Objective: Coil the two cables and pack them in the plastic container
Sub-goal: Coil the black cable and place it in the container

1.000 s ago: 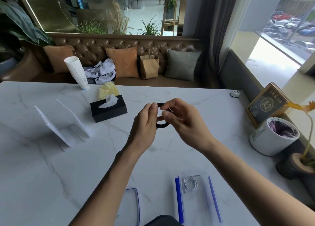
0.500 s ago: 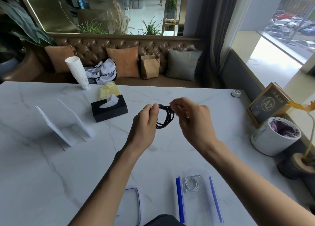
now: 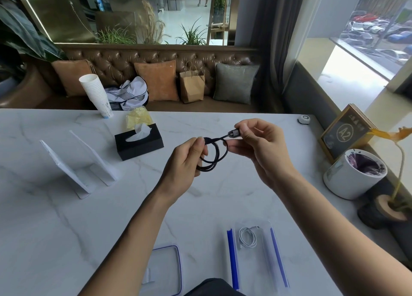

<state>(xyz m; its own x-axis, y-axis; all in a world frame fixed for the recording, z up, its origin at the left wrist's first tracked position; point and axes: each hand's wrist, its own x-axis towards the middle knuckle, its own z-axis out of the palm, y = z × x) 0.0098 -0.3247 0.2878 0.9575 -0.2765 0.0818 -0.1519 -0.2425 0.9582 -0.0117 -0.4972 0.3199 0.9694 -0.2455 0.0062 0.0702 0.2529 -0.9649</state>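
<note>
Right hand [image 3: 258, 148] at centre frame, grip pinched shut on the grey connector [image 3: 234, 133] at the free end of the black cable [image 3: 211, 155]. Left hand [image 3: 185, 164] just left of it, grip closed on the gathered loops near their top, fingertips [image 3: 200, 142] pressing the strands together. Held in the air above the desk [image 3: 55, 217], between both hands, roughly mid-frame.

Coil hanging as a small ring of a few turns, seen partly edge-on, its longer span running from upper right down to lower left. Free tail with the connector pointing toward the upper right, away from the loops.

Further out, at the lower right of the frame: the plastic container [image 3: 273, 251], clear with blue side strips, resting on the desk and already holding the white cable [image 3: 247, 237], coiled small. Lid [image 3: 169, 266] lying apart at the lower centre.

Judged progress: about halfway or past. One cable coiled and packed. Black one nearly wound, with only the short tail apparently left to tuck or wrap. Remaining: finishing that coil, lowering it in beside the white one, probably fitting the lid.
</note>
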